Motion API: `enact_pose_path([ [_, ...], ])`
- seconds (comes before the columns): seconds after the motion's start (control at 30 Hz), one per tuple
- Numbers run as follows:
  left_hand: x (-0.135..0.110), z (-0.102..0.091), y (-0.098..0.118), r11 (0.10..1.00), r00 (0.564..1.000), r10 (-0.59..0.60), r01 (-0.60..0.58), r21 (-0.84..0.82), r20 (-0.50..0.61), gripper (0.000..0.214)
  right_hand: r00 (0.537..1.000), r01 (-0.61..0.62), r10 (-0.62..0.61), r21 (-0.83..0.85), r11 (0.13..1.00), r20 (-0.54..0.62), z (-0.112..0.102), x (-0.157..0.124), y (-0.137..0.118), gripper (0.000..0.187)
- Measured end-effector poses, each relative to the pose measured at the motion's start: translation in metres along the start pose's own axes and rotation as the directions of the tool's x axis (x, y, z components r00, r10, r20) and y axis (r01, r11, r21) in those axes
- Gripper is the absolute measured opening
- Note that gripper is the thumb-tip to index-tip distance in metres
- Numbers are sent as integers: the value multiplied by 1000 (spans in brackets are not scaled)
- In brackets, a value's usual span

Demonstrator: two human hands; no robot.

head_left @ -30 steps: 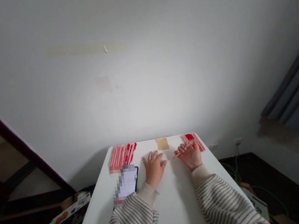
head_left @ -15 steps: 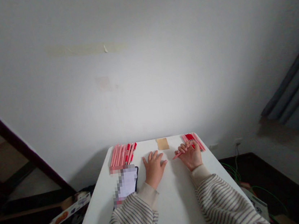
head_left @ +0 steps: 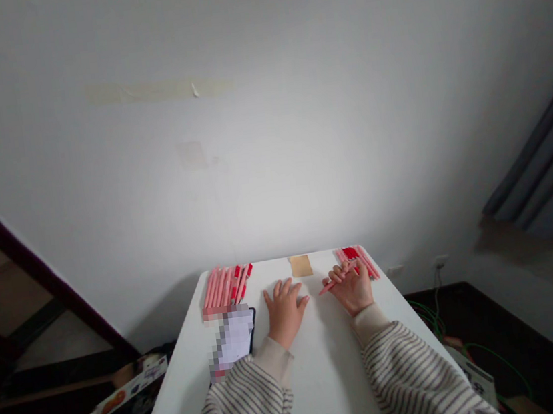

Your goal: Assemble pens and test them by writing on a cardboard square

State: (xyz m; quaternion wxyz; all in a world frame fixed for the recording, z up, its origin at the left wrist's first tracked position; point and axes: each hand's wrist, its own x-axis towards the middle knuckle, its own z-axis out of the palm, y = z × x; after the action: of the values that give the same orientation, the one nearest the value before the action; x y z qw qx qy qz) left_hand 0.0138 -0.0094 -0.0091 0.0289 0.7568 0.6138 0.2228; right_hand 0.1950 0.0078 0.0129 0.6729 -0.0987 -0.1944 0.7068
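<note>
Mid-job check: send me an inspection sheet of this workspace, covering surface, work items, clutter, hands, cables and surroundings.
Surface: white table, far edge near the wall.
Work items: pink pen in hand; left pens and right pens grouped at the far corners.
Clutter: phone, partly hidden by the left sleeve; tan square at the far edge.
Hands: left hand palm down, fingers spread, holding nothing; right hand curled around the pink pen.
Cables: green cables on the floor, right; white cable below an outlet.
Surroundings: yellowish strip on the wall; curtain at right.
</note>
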Motion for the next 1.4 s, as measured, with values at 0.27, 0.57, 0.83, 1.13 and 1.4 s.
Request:
enact_pose_path([
  [0.27, 0, 0, 0, 999, 1000, 6, -5, 35, -9, 37, 999, 24, -28, -94, 995, -36, 0, -1, 0, 38],
  [0.57, 0, 1, -1, 1000, 1000, 13, -13, 22, -16, 37, 999, 39, -40, -82, 996, -18, 3, -1, -2, 33],
  [0.83, 0, 1, -1, 1000, 1000, 11, -10, 23, -21, 36, 999, 23, -25, -51, 998, -23, -2, 0, 0, 32],
  [1.13, 0, 1, 0, 999, 1000, 10, -9, 32, -14, 37, 1000, 17, -18, -60, 998, -25, -8, 2, 0, 33],
  [1.4, 0, -2, 1, 999, 999, 8, -6, 43, -46, 34, 997, 34, -39, -81, 996, -62, -10, 6, 1, 22],
])
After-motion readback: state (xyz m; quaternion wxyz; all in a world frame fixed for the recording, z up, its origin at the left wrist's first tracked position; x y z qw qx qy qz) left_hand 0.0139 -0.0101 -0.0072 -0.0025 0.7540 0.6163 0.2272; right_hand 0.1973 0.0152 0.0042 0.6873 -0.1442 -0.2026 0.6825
